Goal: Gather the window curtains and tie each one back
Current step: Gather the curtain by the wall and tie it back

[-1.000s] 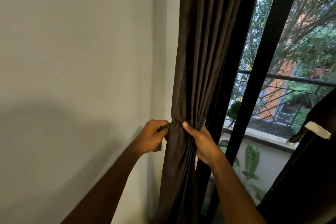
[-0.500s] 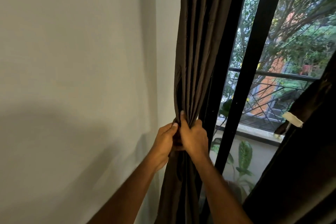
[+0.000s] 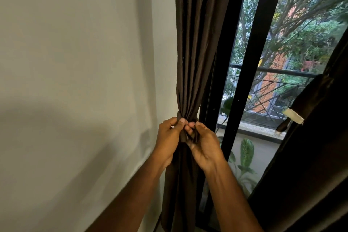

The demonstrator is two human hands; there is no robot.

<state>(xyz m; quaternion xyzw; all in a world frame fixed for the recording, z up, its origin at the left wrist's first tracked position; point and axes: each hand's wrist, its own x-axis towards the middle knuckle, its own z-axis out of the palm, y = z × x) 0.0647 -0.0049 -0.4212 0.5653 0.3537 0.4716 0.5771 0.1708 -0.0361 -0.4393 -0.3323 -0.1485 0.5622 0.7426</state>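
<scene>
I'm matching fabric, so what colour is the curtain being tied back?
Dark brown, plain, no pattern; the head view shows the curtain clearly.

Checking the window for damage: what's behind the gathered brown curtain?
Right of the gathered curtain, a black window frame shows behind it. Whatever lies directly behind the folds is covered.

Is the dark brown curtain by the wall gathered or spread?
Gathered: the dark brown curtain narrows into a bunch where both hands pinch a band around it.
</scene>
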